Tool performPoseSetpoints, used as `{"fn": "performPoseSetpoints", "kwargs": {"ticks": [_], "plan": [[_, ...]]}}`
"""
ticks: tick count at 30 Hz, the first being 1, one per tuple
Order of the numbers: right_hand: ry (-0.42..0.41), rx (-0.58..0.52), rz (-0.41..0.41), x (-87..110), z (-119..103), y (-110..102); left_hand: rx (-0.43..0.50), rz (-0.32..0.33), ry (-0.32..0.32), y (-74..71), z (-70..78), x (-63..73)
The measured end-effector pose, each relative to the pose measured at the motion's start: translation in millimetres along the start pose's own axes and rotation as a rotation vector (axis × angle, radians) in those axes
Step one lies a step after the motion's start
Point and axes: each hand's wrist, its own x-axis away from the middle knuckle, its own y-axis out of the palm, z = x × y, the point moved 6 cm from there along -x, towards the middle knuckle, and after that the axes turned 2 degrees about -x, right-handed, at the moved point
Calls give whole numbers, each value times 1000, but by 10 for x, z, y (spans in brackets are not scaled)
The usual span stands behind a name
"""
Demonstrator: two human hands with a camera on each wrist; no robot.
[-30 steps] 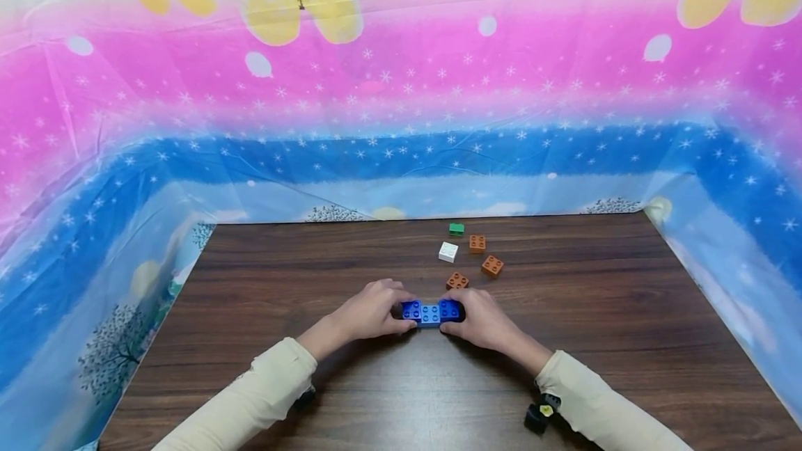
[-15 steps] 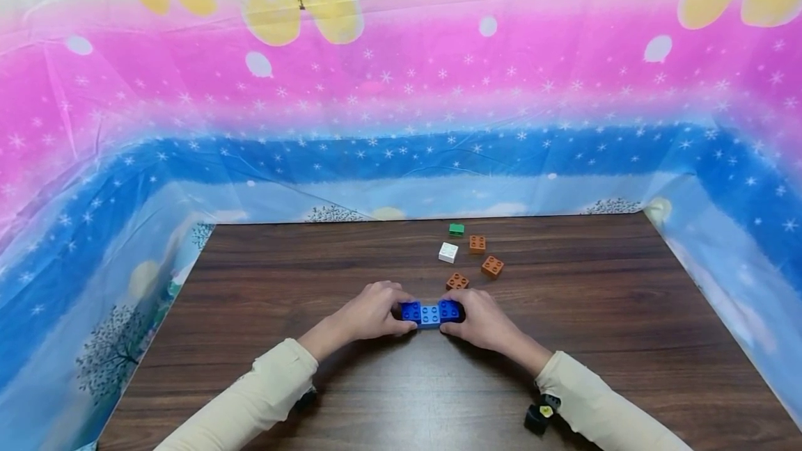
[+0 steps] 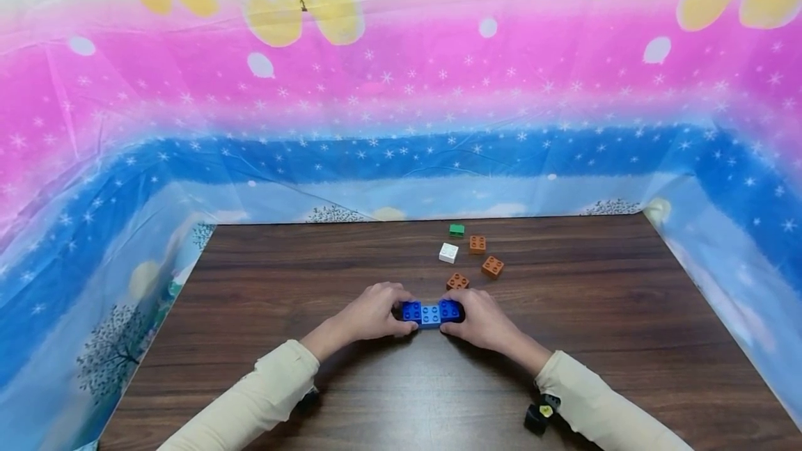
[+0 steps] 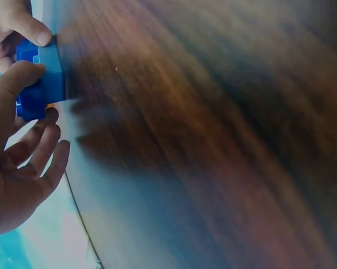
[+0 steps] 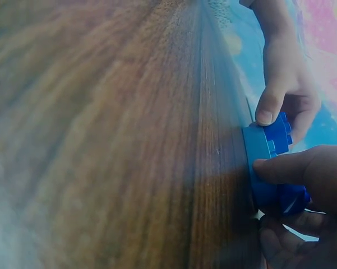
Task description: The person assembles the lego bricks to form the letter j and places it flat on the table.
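Presently pinches the blue brick assembly point(image 3: 430, 315) at its ends with part-closed left hand point(image 3: 379, 311) and right hand point(image 3: 480, 318), at the tabletop point(image 3: 426, 395) near an orange brick point(image 3: 458, 280); apparently seating bricks, likely calling next for even downward pressing.

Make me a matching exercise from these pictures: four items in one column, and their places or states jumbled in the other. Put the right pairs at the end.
Column one
1. Green brick
2. White brick
3. Light blue piece
4. Right hand

Column two
A. Loose, nearer the front than the green brick
B. Gripping one end of the blue stack
C. Loose, farthest back of all the bricks
D. Studs showing between two dark blue bricks

Right pairs: 1-C, 2-A, 3-D, 4-B
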Motion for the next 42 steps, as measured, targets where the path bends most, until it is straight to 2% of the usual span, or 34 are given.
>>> {"fn": "performPoseSetpoints", "kwargs": {"ticks": [16, 24, 29, 37, 42], "plan": [[3, -39, -4, 64, 39, -45, -16, -21, -30, 45, -24, 4], [-45, -71, 1, 173, -10, -280, -26, 6, -39, 32, 79, -53], [-79, -53, 19, 200, -2, -437, -4, 26, -23, 96, 138, -120], [-7, -80, 104, 143, 184, -587, 62, 28, -56, 180, 179, -181], [45, -83, 146, 73, 288, -600, 84, 36, -46, 200, 200, -213]]}}
